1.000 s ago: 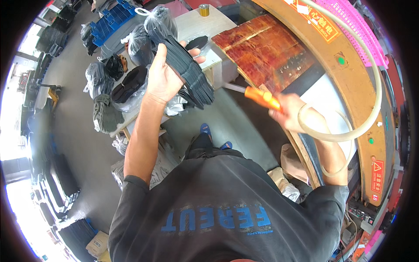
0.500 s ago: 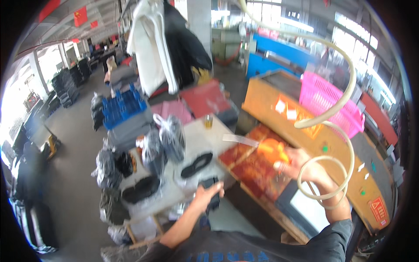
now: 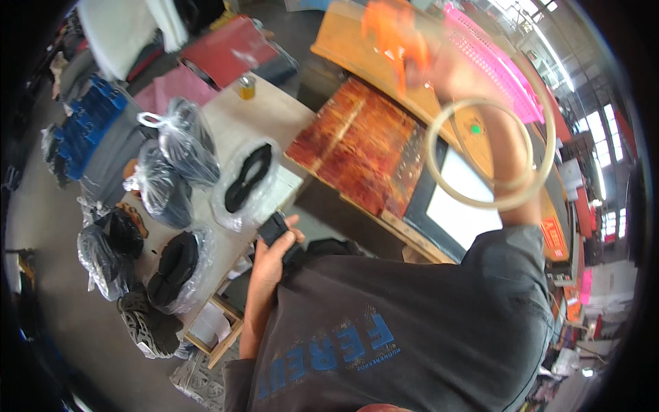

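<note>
My left hand (image 3: 272,253) is closed round a dark black piece (image 3: 272,229) beside the pale table's front edge; its exact kind is unclear. My right hand (image 3: 449,72) reaches out over the orange-brown shelf, smeared by motion. At its fingers is a blurred orange object (image 3: 395,38); whether the hand grips it cannot be made out. A pale coiled hose (image 3: 436,154) loops around my right forearm. On the pale table (image 3: 274,103) lie a black sole-shaped piece (image 3: 248,177) on clear plastic and stacked black pieces (image 3: 173,268) in plastic.
Dark objects in tied clear bags (image 3: 189,144) stand on the table's left side, with a small yellow jar (image 3: 246,87) at the back. A red-brown patterned board (image 3: 364,144) and a white sheet (image 3: 461,199) lie right of centre. A pink basket (image 3: 498,69) stands beyond the shelf (image 3: 343,41).
The view has turned and tilted. My right hand has moved from above the patterned board, where it held an orange tool, out over the shelf. My left hand still holds the black piece.
</note>
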The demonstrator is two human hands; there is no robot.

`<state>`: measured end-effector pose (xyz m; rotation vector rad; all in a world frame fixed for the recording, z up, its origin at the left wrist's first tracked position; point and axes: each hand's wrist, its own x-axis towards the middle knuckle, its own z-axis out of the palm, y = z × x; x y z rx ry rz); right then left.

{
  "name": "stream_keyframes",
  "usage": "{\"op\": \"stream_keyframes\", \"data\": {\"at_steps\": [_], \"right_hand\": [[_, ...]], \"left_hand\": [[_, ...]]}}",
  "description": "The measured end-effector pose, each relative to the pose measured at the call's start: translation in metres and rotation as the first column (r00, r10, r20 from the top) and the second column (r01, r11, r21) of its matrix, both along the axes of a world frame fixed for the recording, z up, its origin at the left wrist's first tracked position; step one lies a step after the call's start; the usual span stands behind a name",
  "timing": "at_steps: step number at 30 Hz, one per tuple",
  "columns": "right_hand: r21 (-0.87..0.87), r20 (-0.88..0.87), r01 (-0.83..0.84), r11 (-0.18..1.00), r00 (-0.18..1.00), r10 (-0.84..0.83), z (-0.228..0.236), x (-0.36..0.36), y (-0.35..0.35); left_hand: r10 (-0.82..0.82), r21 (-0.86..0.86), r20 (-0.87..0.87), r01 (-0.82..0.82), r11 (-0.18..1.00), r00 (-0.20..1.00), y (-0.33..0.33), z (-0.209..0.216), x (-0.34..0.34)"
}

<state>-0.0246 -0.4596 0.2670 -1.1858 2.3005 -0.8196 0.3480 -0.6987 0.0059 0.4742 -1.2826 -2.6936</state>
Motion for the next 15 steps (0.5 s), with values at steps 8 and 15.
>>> {"op": "stream_keyframes", "data": {"at_steps": [8,15], "right_hand": [[0.346,0.352,0.609,0.714,0.621,-0.700,-0.266,0.178,0.036],[-0.253,0.242,0.966,0.045,0.108,-0.964,-0.325,0.165,0.272]], "left_hand": [[-0.206,0.054,0.205,0.199,0.979,0.957,-0.027,-0.023,-0.037],[-0.379,0.113,0.203,0.363,0.925,0.903,0.000,-0.031,-0.080]]}}
